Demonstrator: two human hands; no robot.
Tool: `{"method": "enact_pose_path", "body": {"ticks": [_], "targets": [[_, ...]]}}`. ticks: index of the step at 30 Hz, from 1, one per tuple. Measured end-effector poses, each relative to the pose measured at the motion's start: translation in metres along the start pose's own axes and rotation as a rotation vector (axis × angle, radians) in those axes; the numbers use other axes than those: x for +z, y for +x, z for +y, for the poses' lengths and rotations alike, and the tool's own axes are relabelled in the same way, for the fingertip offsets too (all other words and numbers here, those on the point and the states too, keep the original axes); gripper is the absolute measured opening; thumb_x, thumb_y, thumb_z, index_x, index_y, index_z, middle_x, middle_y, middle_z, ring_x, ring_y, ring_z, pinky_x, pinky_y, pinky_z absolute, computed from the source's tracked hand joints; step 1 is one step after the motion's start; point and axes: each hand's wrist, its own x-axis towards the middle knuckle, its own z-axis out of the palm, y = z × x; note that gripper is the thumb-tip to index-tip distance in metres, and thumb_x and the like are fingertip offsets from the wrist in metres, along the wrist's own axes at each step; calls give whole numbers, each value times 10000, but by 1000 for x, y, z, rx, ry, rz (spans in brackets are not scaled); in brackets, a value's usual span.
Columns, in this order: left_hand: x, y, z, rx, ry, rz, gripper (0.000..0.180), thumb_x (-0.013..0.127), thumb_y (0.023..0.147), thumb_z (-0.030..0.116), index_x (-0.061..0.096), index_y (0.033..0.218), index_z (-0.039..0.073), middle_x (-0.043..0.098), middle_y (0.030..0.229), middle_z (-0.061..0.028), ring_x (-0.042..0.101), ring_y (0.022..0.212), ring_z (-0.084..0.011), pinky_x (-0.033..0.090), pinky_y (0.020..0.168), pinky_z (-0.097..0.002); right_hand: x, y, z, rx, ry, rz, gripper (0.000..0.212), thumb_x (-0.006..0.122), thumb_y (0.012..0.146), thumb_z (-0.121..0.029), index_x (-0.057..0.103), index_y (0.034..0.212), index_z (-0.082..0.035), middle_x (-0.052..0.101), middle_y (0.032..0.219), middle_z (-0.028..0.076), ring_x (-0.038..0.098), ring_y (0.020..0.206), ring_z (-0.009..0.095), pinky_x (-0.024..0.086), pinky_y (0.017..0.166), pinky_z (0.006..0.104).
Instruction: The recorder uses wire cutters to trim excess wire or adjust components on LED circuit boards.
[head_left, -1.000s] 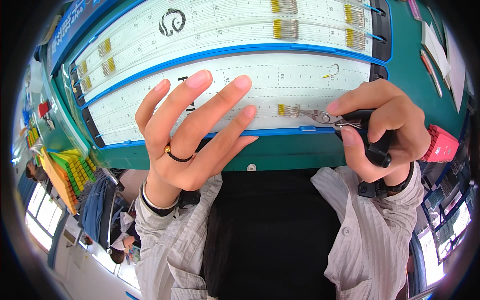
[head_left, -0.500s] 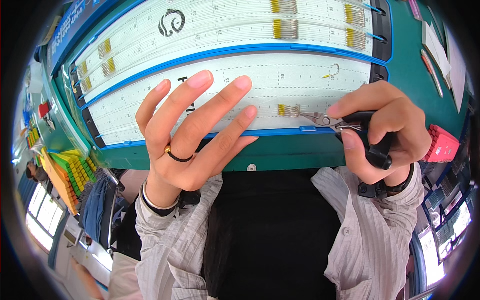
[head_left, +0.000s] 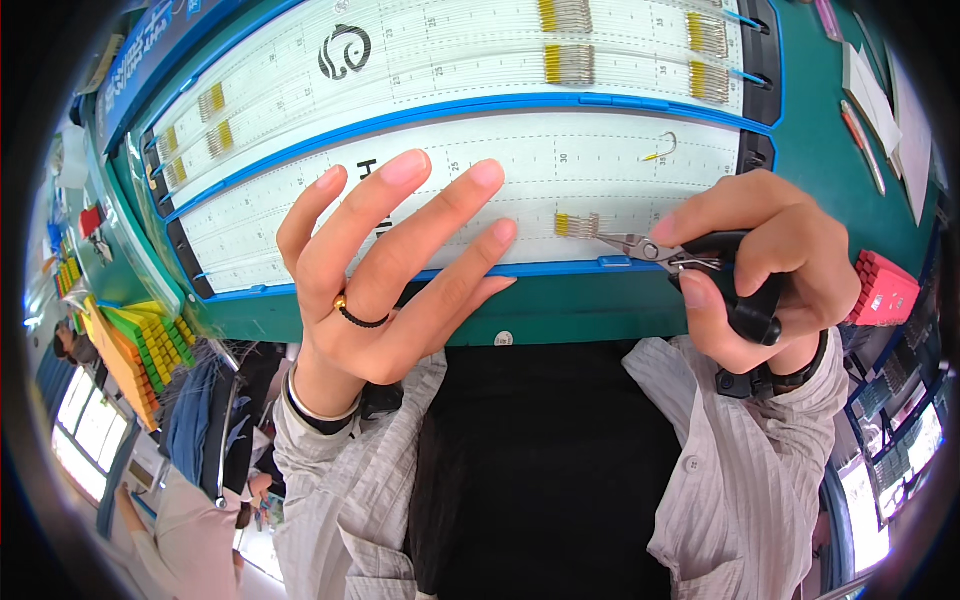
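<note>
My right hand (head_left: 805, 255) grips small needle-nose pliers (head_left: 648, 247) with black handles. Their tip meets the lower end of a small row of fish hooks (head_left: 578, 226) with yellow-wrapped shanks, on the near white panel of a blue-edged rig case (head_left: 520, 205). Whether the jaws pinch a hook is too small to tell. My left hand (head_left: 370, 270) lies over the same panel with fingers spread, left of the hooks, a dark beaded ring on one finger. Fine pale lines run from the hooks toward it; the part beneath the hand is hidden. A printed hook picture (head_left: 662, 147) is above the pliers.
Several more hook bundles (head_left: 569, 64) sit on the case's far panel. The case rests on a green table (head_left: 600, 310). At right are a pen (head_left: 864, 148), papers and a red block (head_left: 884, 288). Colourful stacks (head_left: 150, 345) and another person (head_left: 190, 530) are at left.
Both hands and the pliers have hardly moved; the view has shifted slightly. At the lower left, the other person has come further into view.
</note>
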Motion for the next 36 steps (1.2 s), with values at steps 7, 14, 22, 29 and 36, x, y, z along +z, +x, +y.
{"method": "enact_pose_path", "body": {"ticks": [7,14,22,29,36], "targets": [[0,-1,1,-3,5,1,310,775,768,415,795,1033,257,664,1282,-25,409,1338,-300,372,1104,-453,1,1,1,-28,-26,-20,297,709,768,19,432,819,-77,711,905,238,649,693,215,545,600,300],[8,-2,-3,54,-33,44,318,796,733,345,792,1041,269,664,1282,-4,426,1318,-289,375,1099,-460,0,1,-1,-10,9,-14,301,711,776,11,428,825,-78,713,897,239,652,690,216,547,611,307],[9,1,-2,62,-58,31,335,798,727,317,785,1060,282,666,1279,13,432,1313,-270,379,1097,-454,-1,-1,0,-6,-4,-24,286,682,773,33,427,835,-80,711,922,237,636,706,206,534,628,305],[9,0,-1,56,-57,31,336,798,721,306,784,1057,294,660,1289,18,424,1322,-266,373,1104,-442,-1,0,0,-4,-1,-16,291,687,765,33,427,829,-82,712,903,237,632,698,209,536,626,308],[12,4,1,53,-44,10,315,793,714,279,781,1026,322,628,1335,17,377,1369,-270,360,1115,-423,3,0,3,-30,2,1,297,700,741,57,440,798,-73,711,886,250,649,674,228,540,597,305]]}}
